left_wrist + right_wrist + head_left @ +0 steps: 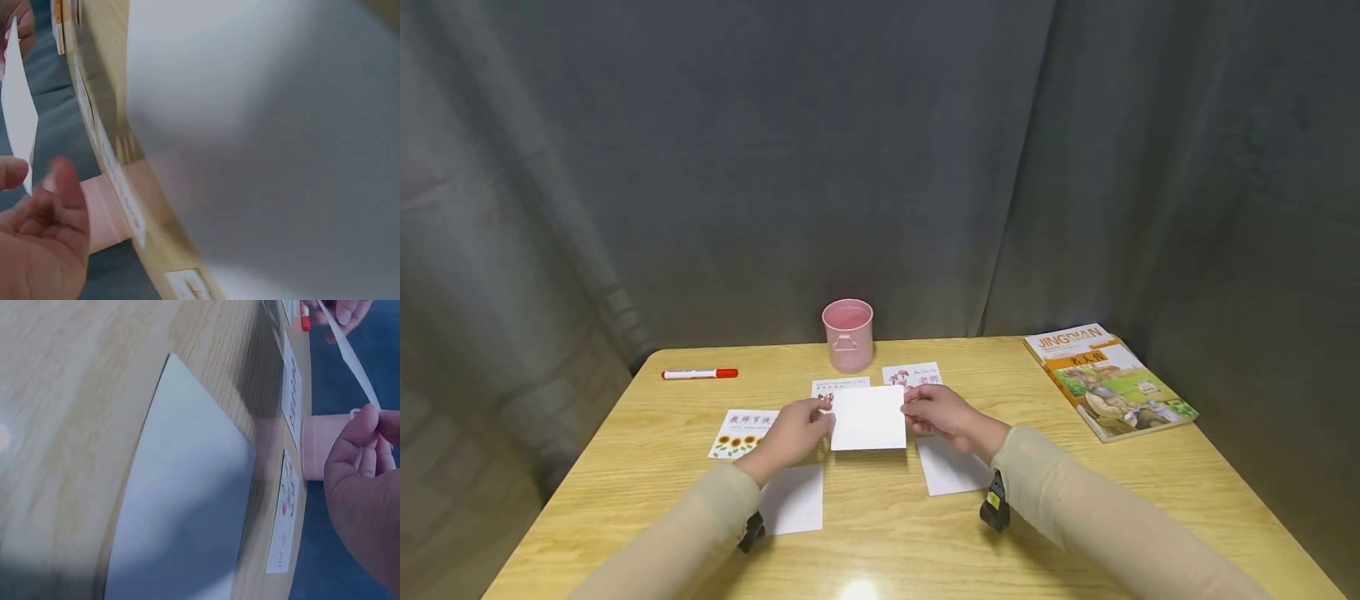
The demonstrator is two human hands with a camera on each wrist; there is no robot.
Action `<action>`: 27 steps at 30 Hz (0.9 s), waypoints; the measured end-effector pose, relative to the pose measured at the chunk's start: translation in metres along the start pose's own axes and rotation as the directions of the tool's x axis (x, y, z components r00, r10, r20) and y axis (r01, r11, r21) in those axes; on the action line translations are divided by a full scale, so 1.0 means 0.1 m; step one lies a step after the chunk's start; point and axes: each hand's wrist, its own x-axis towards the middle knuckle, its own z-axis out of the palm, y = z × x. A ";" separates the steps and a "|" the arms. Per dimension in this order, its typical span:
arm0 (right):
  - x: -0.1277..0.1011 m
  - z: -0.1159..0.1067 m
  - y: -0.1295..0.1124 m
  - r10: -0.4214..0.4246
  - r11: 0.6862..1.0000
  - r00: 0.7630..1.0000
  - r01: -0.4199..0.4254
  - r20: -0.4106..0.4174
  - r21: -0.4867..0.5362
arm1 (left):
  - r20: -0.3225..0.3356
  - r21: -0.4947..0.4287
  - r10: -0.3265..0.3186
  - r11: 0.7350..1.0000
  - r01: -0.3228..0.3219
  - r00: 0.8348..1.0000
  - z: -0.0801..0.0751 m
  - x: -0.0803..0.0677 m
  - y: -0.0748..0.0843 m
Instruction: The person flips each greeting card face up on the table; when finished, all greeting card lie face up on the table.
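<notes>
Low in the head view my two sleeves run up to the hands. Two blank cards lie flat on the table [880, 542], one [793, 498] by my left wrist and one [951, 468] under my right.

Just above them, at centre frame, I hold a white card [868, 417] lifted off the table: the left hand [790, 436] pinches its left edge, the right hand [942, 415] its right edge, fingers clamped on the paper. I judge this the step of picking the card up; the next move calls for an even grip so it does not bend.

The card is plain white toward me, unfolded and thin; from the right wrist it shows edge-on [350, 356]. I cannot tell whether its far face is printed.

Beyond lie printed cards, then a pink cup [847, 333], a red marker [699, 373] at left and books [1108, 379] at right.
</notes>
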 end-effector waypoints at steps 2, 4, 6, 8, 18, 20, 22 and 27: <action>0.01 0.00 0.01 -0.003 1.000 1.000 0.003 -0.022 -0.010 | -0.001 -0.056 -0.027 0.998 0.027 1.000 0.01 0.00 -0.02; 0.02 0.00 0.02 -0.007 1.000 0.999 0.007 -0.033 -0.015 | 0.001 -0.105 -0.037 0.994 0.036 0.999 0.02 0.01 -0.03; 0.02 0.01 0.02 -0.008 1.000 0.999 0.008 -0.037 -0.001 | -0.009 -0.140 -0.045 0.989 0.043 0.999 0.02 0.01 -0.02; 0.03 0.01 0.01 -0.006 0.999 1.000 0.007 -0.030 0.037 | -0.017 -0.216 -0.072 0.974 0.067 0.997 0.02 0.01 -0.01; 0.06 0.04 0.02 -0.046 0.991 0.997 0.054 -0.063 0.124 | 0.032 -0.681 -0.244 0.704 0.200 0.969 0.02 0.02 0.08; 0.05 0.06 0.03 -0.063 0.992 0.995 0.070 -0.072 0.104 | 0.019 -0.654 -0.240 0.732 0.194 0.970 0.03 0.02 0.09; 0.05 0.08 0.04 -0.076 0.993 0.994 0.082 -0.073 0.086 | -0.001 -0.630 -0.245 0.753 0.189 0.970 0.04 0.02 0.09; 0.03 0.10 0.05 -0.073 0.996 0.995 0.076 -0.063 0.048 | 0.000 -0.616 -0.253 0.763 0.199 0.968 0.06 0.03 0.08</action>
